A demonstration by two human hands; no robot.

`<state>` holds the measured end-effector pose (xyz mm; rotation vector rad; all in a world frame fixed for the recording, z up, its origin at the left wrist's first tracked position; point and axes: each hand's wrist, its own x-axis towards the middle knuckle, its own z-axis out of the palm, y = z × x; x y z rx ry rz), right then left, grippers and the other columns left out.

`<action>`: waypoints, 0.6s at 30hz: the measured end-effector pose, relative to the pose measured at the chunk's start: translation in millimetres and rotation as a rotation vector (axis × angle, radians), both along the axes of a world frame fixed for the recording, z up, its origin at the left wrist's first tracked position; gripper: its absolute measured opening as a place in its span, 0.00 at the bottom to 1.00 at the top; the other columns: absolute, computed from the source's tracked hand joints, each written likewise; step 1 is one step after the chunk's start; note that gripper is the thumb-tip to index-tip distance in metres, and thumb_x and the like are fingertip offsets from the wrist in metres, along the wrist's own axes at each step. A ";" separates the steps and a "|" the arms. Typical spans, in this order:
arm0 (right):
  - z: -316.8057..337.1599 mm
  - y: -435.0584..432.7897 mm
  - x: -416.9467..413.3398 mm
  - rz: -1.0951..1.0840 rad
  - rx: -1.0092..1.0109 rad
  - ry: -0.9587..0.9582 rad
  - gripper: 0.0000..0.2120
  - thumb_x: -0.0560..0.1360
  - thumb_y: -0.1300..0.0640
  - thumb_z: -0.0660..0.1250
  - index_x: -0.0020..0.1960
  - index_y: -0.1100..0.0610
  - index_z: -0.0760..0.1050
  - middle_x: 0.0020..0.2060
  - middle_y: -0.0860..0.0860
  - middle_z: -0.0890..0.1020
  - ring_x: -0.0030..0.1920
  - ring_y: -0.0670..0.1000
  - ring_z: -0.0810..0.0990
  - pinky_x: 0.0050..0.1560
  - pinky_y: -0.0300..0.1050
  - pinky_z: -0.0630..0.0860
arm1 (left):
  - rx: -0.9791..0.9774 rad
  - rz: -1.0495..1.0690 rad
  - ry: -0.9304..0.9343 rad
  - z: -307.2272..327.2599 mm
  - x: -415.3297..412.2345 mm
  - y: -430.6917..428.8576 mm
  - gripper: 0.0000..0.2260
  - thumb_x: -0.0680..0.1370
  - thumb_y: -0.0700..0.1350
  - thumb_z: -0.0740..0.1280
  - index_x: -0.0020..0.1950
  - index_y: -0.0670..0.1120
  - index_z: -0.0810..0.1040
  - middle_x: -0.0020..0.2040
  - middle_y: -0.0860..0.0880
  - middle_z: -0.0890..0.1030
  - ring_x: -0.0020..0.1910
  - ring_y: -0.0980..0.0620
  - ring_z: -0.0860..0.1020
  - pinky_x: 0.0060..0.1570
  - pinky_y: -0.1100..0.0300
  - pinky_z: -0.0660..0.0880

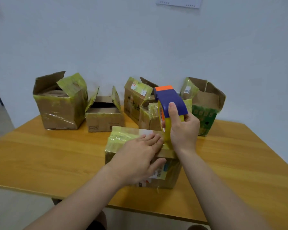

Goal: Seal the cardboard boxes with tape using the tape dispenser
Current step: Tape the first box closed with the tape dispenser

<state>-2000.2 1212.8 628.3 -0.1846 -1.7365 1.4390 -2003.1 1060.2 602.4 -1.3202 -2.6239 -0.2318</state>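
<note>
Entry: sealing, near box in hand
- Near box [123, 136]: front middle of the bench [48, 155], flaps closed
- Left grip [140, 156]: flat and wide, fingers straight, pressing the top, likely so the seam stays shut under the tape
- Right grip [183, 128]: wrapped round the tape dispenser [170, 100], thumb on its blue housing; the roll meets the box top beside the left fingertips, apparently to draw tape along the seam
- Behind: large open box [60, 110], green-printed box [204, 112], others between them, flaps up, awaiting tape
</note>
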 end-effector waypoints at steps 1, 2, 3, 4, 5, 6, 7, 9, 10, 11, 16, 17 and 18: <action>1.0 0.3 0.4 -0.013 -0.014 0.001 0.18 0.80 0.43 0.69 0.50 0.59 0.83 0.38 0.54 0.86 0.34 0.51 0.86 0.35 0.44 0.81 | -0.013 -0.008 0.000 0.3 -3.3 -3.9 0.32 0.85 0.66 0.49 0.85 0.53 0.52 0.85 0.54 0.54 0.83 0.57 0.51 0.81 0.59 0.48; 1.3 0.5 0.3 -0.035 -0.013 -0.002 0.18 0.80 0.44 0.68 0.50 0.59 0.83 0.37 0.52 0.86 0.33 0.49 0.85 0.35 0.42 0.80 | -0.015 -0.004 0.000 1.1 -6.4 -8.5 0.32 0.84 0.66 0.49 0.85 0.54 0.52 0.85 0.55 0.53 0.83 0.58 0.51 0.81 0.59 0.47; 0.6 1.1 0.2 -0.056 -0.004 -0.005 0.18 0.80 0.44 0.68 0.49 0.59 0.83 0.35 0.51 0.86 0.33 0.48 0.85 0.35 0.40 0.80 | -0.012 0.019 0.005 2.1 -8.3 -14.5 0.32 0.83 0.68 0.49 0.85 0.55 0.53 0.85 0.56 0.54 0.83 0.59 0.51 0.79 0.60 0.46; 0.4 1.2 0.2 -0.068 0.000 -0.008 0.18 0.81 0.43 0.67 0.49 0.59 0.83 0.35 0.50 0.86 0.33 0.47 0.85 0.36 0.40 0.80 | -0.002 0.059 0.009 2.0 -10.1 -21.7 0.33 0.82 0.69 0.50 0.85 0.57 0.54 0.84 0.57 0.54 0.83 0.59 0.51 0.78 0.61 0.44; 0.7 0.7 0.4 -0.070 -0.003 -0.009 0.19 0.80 0.42 0.67 0.49 0.58 0.83 0.35 0.50 0.86 0.34 0.47 0.85 0.36 0.40 0.81 | 0.016 0.109 0.005 -0.4 -11.3 -30.6 0.35 0.80 0.72 0.50 0.84 0.58 0.55 0.84 0.58 0.55 0.83 0.59 0.52 0.76 0.62 0.44; 0.7 0.6 0.3 -0.072 -0.007 -0.011 0.20 0.80 0.41 0.67 0.50 0.58 0.83 0.36 0.50 0.86 0.35 0.47 0.85 0.37 0.40 0.81 | 0.049 0.162 -0.003 -3.9 -11.6 -39.9 0.37 0.79 0.75 0.49 0.84 0.58 0.58 0.83 0.58 0.57 0.83 0.59 0.53 0.75 0.62 0.44; 0.3 0.6 -0.1 -0.075 -0.009 -0.014 0.20 0.80 0.40 0.67 0.50 0.57 0.84 0.37 0.50 0.86 0.36 0.47 0.85 0.38 0.42 0.82 | 0.103 0.205 -0.008 -8.0 -10.2 -48.5 0.39 0.77 0.77 0.49 0.83 0.58 0.60 0.83 0.59 0.58 0.82 0.59 0.54 0.75 0.62 0.45; 0.1 -0.1 1.2 -0.075 -0.026 -0.012 0.20 0.80 0.41 0.67 0.51 0.58 0.83 0.37 0.50 0.86 0.35 0.46 0.85 0.36 0.40 0.80 | 0.271 0.276 -0.047 -16.3 -5.3 -60.0 0.40 0.75 0.79 0.49 0.80 0.57 0.67 0.81 0.59 0.63 0.81 0.60 0.58 0.77 0.61 0.50; 0.2 0.0 2.1 -0.078 -0.037 -0.007 0.19 0.81 0.43 0.67 0.51 0.59 0.83 0.36 0.50 0.86 0.34 0.45 0.84 0.35 0.38 0.79 | 0.383 0.312 -0.092 -19.4 -3.3 -61.2 0.38 0.76 0.77 0.52 0.78 0.57 0.71 0.80 0.59 0.65 0.80 0.61 0.60 0.78 0.60 0.54; -0.2 0.4 2.9 -0.083 -0.042 -0.005 0.19 0.81 0.43 0.67 0.50 0.59 0.83 0.36 0.51 0.86 0.33 0.45 0.85 0.35 0.39 0.79 | 0.497 0.346 -0.140 -21.9 -1.7 -59.9 0.34 0.77 0.74 0.55 0.76 0.56 0.74 0.79 0.58 0.68 0.79 0.61 0.61 0.78 0.57 0.59; -0.5 0.4 4.7 -0.057 -0.052 -0.038 0.24 0.78 0.36 0.66 0.51 0.59 0.83 0.36 0.53 0.86 0.33 0.50 0.86 0.39 0.51 0.84 | 0.760 0.528 -0.326 -23.7 3.2 -41.8 0.15 0.83 0.56 0.66 0.69 0.58 0.81 0.80 0.46 0.69 0.78 0.48 0.68 0.72 0.45 0.72; -0.3 -0.1 4.9 -0.049 -0.055 -0.042 0.27 0.75 0.34 0.66 0.52 0.58 0.83 0.37 0.53 0.87 0.33 0.51 0.86 0.39 0.52 0.85 | 0.768 0.541 -0.370 -19.3 0.5 -42.0 0.16 0.83 0.56 0.66 0.71 0.60 0.78 0.76 0.47 0.74 0.71 0.49 0.74 0.67 0.48 0.76; -0.2 -0.3 5.3 -0.041 -0.060 -0.041 0.29 0.73 0.32 0.65 0.52 0.59 0.83 0.38 0.53 0.87 0.33 0.51 0.86 0.39 0.52 0.85 | 0.725 0.551 -0.404 -12.7 -4.2 -43.8 0.19 0.84 0.56 0.64 0.75 0.60 0.74 0.71 0.50 0.79 0.63 0.52 0.78 0.60 0.51 0.77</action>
